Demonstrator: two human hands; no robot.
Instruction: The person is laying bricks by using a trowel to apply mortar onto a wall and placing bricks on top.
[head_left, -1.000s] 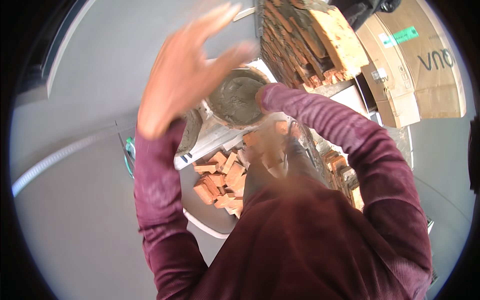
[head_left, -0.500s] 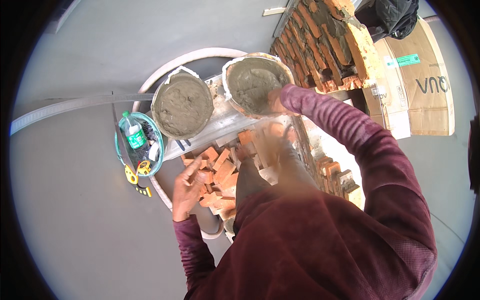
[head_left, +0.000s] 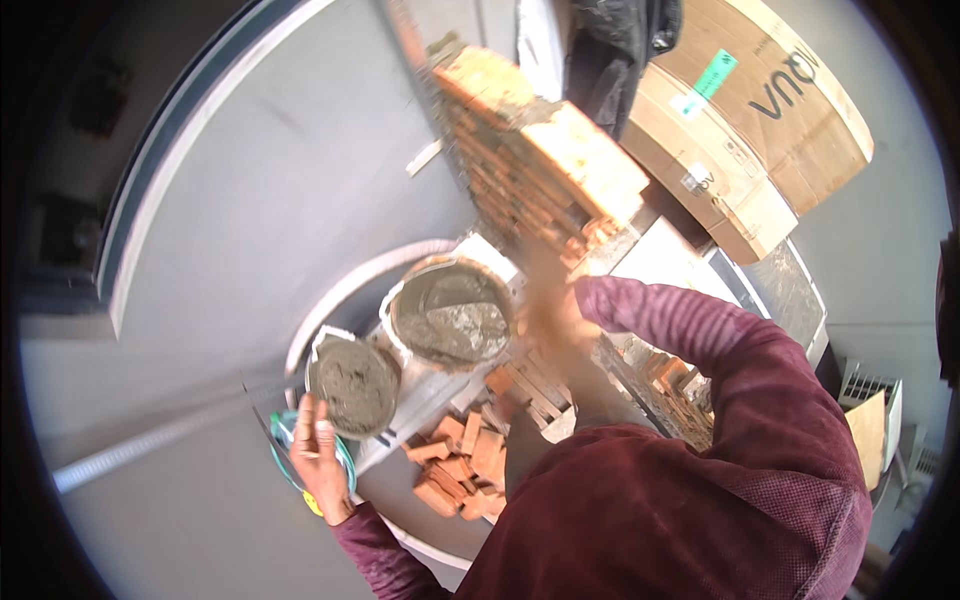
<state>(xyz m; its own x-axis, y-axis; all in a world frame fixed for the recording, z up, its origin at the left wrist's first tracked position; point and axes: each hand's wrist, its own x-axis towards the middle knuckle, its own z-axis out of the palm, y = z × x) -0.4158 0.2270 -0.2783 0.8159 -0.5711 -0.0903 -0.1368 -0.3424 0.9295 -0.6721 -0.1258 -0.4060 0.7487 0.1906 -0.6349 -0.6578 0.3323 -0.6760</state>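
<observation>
- Head view: your left hand point(head_left: 322, 460) is out at the left bucket point(head_left: 317, 352), fingers extended and spread a little, with nothing seen in its grasp; you cannot tell whether the fingertips touch the rim.
- Your right hand point(head_left: 568, 318) is just right of the right bucket point(head_left: 390, 322), blurred and partly behind a brown smear; you cannot tell whether it is closed or on what.
- Both buckets stand side by side, each holding grey mortar point(head_left: 352, 388); in the right one, a paler, wedge-like patch shows, too unclear to name.
- Pale board point(head_left: 408, 388) runs under and beside them.
- Pile of brick pieces point(head_left: 468, 462) lies near your legs, on your side of the buckets.
- Teal container point(head_left: 282, 428) sits partly hidden by your left hand.
- Brick wall section point(head_left: 575, 145) rises beyond your right hand, mortar smeared on its top.
- Cardboard box point(head_left: 745, 120) and black bag point(head_left: 615, 65) are past the bricks, upper right.
</observation>
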